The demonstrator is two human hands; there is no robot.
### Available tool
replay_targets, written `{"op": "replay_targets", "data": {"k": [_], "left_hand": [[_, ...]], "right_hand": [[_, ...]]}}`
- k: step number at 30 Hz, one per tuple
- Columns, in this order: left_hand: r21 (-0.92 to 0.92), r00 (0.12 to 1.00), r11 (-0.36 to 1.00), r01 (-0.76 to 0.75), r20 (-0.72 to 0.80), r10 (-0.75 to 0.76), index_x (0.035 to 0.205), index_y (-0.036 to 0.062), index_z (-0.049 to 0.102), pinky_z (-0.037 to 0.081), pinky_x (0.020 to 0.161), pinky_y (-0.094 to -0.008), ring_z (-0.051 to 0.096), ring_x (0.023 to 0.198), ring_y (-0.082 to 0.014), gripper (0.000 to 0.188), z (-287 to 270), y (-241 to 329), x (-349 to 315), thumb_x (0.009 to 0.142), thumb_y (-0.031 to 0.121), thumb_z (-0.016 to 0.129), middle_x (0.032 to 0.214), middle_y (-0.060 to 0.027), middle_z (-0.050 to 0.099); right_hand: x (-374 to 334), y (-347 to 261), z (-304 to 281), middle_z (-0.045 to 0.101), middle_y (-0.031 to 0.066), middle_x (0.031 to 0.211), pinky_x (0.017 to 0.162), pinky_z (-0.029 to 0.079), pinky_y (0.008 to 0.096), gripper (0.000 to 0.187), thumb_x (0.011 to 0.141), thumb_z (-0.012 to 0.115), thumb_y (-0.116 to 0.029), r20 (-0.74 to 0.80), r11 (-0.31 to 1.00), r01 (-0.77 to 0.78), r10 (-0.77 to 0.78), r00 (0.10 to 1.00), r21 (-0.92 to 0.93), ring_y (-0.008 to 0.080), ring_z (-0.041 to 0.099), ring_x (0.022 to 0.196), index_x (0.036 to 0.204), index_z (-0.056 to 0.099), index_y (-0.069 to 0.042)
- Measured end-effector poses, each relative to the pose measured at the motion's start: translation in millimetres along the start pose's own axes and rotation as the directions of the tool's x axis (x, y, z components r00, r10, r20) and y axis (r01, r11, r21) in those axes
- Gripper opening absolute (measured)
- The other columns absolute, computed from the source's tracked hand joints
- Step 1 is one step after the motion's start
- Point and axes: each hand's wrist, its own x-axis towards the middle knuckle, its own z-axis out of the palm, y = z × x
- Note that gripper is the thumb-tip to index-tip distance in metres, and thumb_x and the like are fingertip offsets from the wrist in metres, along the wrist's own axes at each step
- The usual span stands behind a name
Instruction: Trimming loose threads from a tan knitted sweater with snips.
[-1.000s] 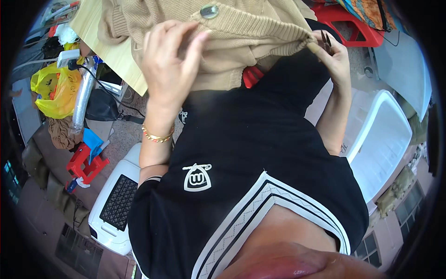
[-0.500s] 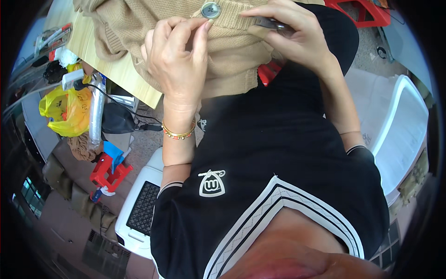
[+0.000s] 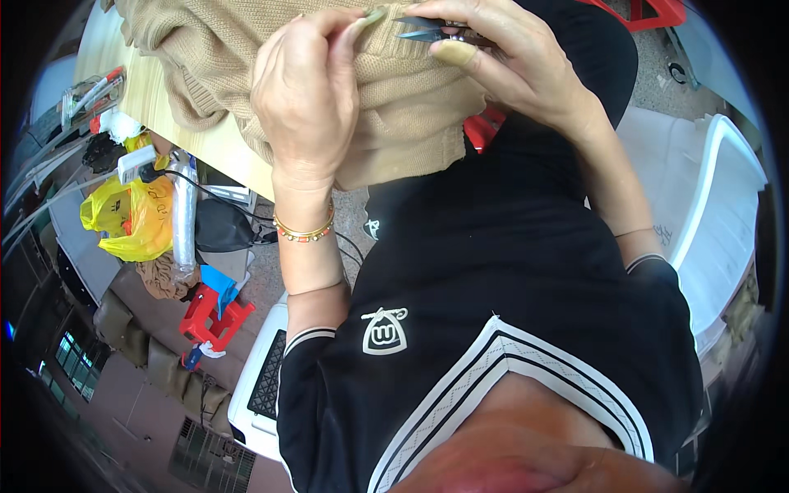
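A beige knitted garment (image 3: 403, 123) lies over the table edge and my lap. My left hand (image 3: 304, 99) is closed in a pinch on a greenish-grey button (image 3: 374, 17), which is tilted edge-on against the ribbed band. In my right hand (image 3: 530, 70) are small dark thread snips (image 3: 422, 34), held between thumb and fingers. Their two blades stand apart and point left toward the button. A tan cover sits on my right thumb. Any thread at the button is too fine to make out.
The pale wooden table (image 3: 148, 74) is at the upper left. Beside it are a yellow plastic bag (image 3: 136, 218), a black cable and a red stool (image 3: 214, 320). A translucent white bin (image 3: 699, 197) stands at my right; red plastic (image 3: 483, 127) shows beneath the garment.
My left hand has tipped the button from face-up to edge-on. The snips have come further out of my right hand, with their blades now visibly apart near the button.
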Motion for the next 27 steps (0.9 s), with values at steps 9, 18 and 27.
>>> {"op": "replay_targets", "data": {"k": [9,18,27], "left_hand": [[-0.242,0.922,0.902,0.358,-0.06,-0.382,0.098,0.0049,0.066,0.05,0.07,-0.0347,0.063,0.072,-0.0237,0.008,12,-4,-8,0.093,0.009,0.071,0.08,-0.0072,0.068],[-0.256,0.906,0.878,0.405,-0.012,-0.422,0.104,-0.0013,0.065,0.052,0.071,-0.0208,0.066,0.078,-0.0064,0.011,9,-3,-10,0.099,0.008,0.066,0.086,-0.0044,0.072],[-0.226,0.943,0.919,0.322,-0.012,-0.334,0.104,0.0001,0.067,0.052,0.068,-0.0212,0.065,0.075,-0.0068,0.01,8,-7,-11,0.098,0.009,0.067,0.084,-0.0034,0.07]], "right_hand": [[26,-2,-3,0.057,0.0066,0.082,0.06,0.049,0.033,0.031,0.088,0.073,-0.02,0.101,0.892,0.188,-0.16,0.982,-0.412,0.0242,0.06,0.073,0.117,0.069,-0.009],[34,-2,-9,0.056,0.0054,0.085,0.065,0.049,0.0345,0.029,0.089,0.07,-0.019,0.23,0.922,0.113,-0.027,0.973,-0.37,0.0236,0.06,0.077,0.116,0.069,-0.009],[54,-9,-15,0.055,0.0062,0.084,0.064,0.048,0.036,0.026,0.09,0.067,-0.023,0.359,0.934,0.109,0.021,0.933,-0.339,0.025,0.061,0.077,0.112,0.07,-0.01]]}}
